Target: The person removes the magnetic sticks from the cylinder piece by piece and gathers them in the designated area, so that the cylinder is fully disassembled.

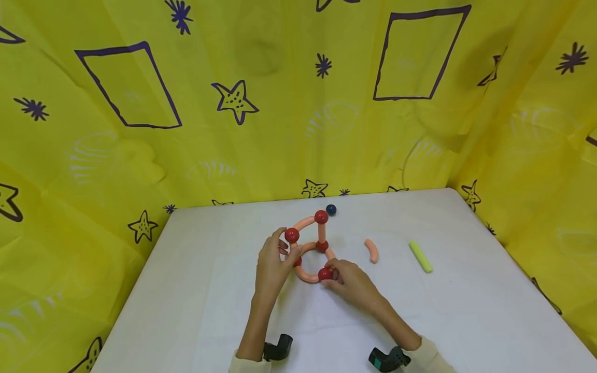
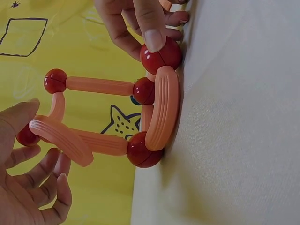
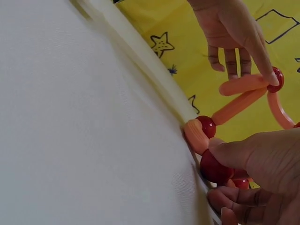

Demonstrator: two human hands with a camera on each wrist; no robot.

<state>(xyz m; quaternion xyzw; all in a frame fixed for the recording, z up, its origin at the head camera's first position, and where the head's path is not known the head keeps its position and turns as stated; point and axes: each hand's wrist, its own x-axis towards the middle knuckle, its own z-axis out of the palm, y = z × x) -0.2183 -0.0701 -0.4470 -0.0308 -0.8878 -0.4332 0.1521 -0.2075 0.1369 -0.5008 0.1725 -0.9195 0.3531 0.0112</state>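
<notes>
A frame of red balls and peach-coloured sticks point(image 2: 100, 86) stands on the white table. Its lower balls are joined in a ring by curved sticks point(image 1: 308, 277), and two straight sticks rise to upper balls linked by another curve. My left hand point(image 1: 272, 264) pinches the upper left red ball point(image 1: 292, 235); from that ball a curved stick point(image 2: 65, 143) sticks out with one end free. With thumb and fingers my right hand point(image 1: 352, 282) grips the near right ball point(image 2: 161, 56) of the ring, low at the tabletop.
Right of the frame lie a loose curved peach stick point(image 1: 371, 250) and a straight green stick point(image 1: 421, 256). A dark blue ball point(image 1: 331, 210) sits behind the frame near the table's far edge. Yellow patterned cloth point(image 1: 280, 155) hangs behind and beside the table point(image 1: 196, 311).
</notes>
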